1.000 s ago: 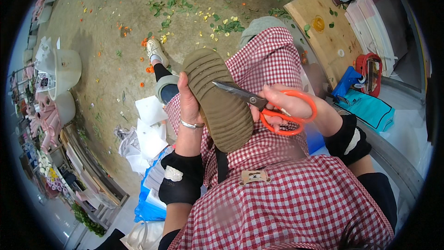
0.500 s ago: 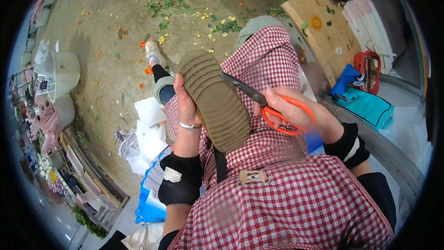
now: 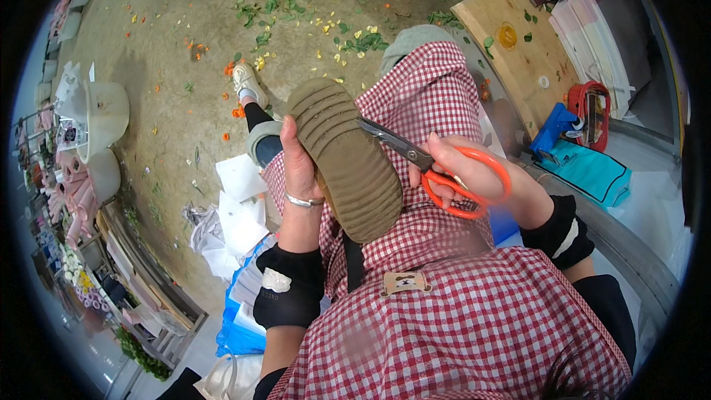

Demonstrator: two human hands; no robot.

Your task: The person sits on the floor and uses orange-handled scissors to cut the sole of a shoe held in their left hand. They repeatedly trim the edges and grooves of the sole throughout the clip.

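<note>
A brown shoe [image 3: 352, 159], its ridged sole turned up toward me, is held over my lap. My left hand [image 3: 298, 167] grips its left edge, with the thumb along the side and the other fingers hidden beneath. In my right hand [image 3: 465, 168] is a pair of scissors [image 3: 396, 142] with orange handles and dark blades. The blades look closed together, and their tip lies at the right edge of the sole, by its grooves. A red and white checked apron [image 3: 444, 304] covers my lap under both hands.
Leaves and petals [image 3: 278, 4] litter the floor. At the right stand a wooden board [image 3: 518, 52], a blue tape dispenser [image 3: 552, 130], a red basket [image 3: 590, 111] and a teal bag [image 3: 585, 170]. White tubs [image 3: 107, 118] are at the left; papers [image 3: 241, 178] lie beside my leg.
My right hand has shifted slightly to the right, and the scissor handles have turned a little with it. The shoe and my left hand stay nearly in place.
</note>
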